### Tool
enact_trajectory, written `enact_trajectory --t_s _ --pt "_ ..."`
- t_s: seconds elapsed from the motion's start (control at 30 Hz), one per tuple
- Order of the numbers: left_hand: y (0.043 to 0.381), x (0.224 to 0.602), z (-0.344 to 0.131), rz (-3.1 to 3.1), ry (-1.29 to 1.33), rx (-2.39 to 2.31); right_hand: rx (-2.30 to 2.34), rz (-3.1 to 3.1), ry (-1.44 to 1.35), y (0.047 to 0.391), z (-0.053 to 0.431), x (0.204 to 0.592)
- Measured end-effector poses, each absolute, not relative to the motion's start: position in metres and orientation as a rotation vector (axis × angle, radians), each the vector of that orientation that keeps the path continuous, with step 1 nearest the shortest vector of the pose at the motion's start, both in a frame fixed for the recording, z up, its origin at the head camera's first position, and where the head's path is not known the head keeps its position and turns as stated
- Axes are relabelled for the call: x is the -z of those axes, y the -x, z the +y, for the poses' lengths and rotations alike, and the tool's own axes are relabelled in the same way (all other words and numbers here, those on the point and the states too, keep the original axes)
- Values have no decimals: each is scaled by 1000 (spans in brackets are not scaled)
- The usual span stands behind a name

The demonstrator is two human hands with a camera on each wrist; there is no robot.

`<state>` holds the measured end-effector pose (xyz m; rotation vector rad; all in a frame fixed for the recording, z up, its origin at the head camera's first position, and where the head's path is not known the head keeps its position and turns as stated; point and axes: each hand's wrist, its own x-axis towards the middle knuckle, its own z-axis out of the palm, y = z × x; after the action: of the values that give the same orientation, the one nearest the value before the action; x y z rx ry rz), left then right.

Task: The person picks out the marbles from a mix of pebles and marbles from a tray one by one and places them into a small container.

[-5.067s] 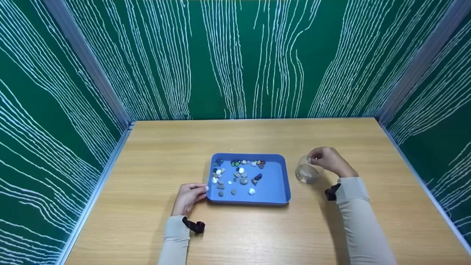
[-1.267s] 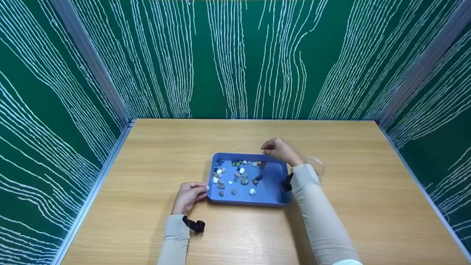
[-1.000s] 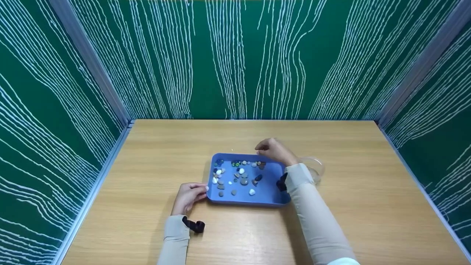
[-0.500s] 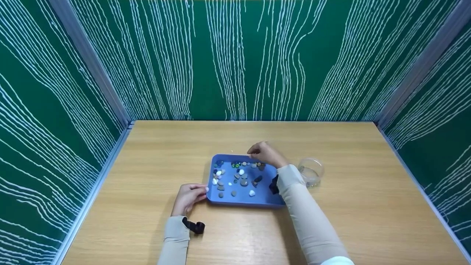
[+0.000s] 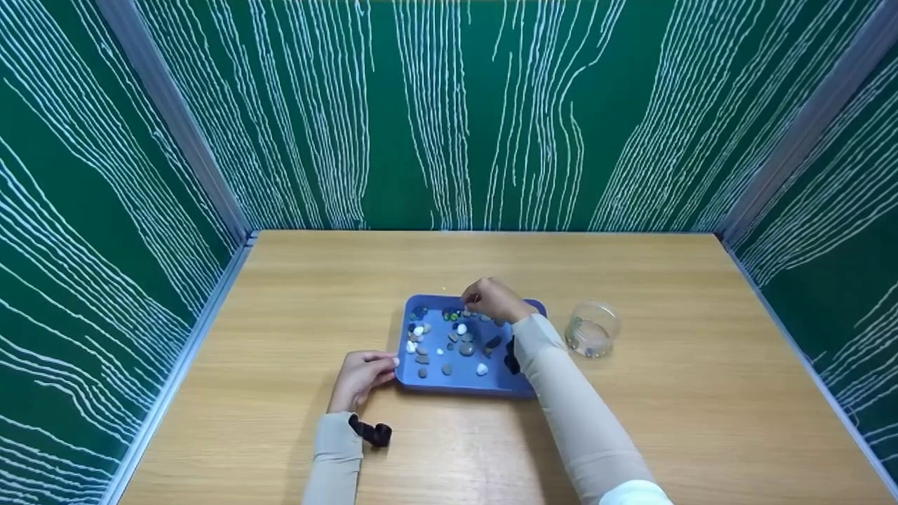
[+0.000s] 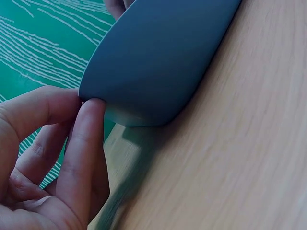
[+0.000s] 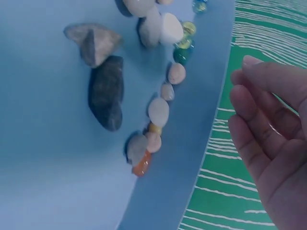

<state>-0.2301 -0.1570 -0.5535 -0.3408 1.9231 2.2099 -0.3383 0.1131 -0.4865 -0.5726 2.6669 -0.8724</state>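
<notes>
My left hand pinches the near left corner of a blue tray; the left wrist view shows thumb and fingertip at its rim. Inside lie pebbles and glass beads, with a row of small ones along the far wall. My right hand is over that far wall, close to the green glass beads. In the right wrist view its fingers are bent, with thumb and fingertips near each other; I cannot tell whether something small is between them. A dark oblong pebble and a white pebble lie farther in.
Right of the tray stands a clear round jar with a few small pieces at its bottom. A tiny white speck lies on the wooden table behind the tray. Green walls with white lines enclose the table.
My right hand was at the clear jar's rim, then crossed left to the tray's far side and kept moving left and slightly nearer. My left hand has stayed on the tray corner.
</notes>
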Motion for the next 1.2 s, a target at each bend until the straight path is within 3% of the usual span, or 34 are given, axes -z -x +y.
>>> enact_trajectory --t_s 0.7,1.2 --pt "232 559 -160 1899 323 -2229 678 2722 688 345 88 511" --pt "233 559 -159 1901 355 -2221 676 2703 566 341 88 517"
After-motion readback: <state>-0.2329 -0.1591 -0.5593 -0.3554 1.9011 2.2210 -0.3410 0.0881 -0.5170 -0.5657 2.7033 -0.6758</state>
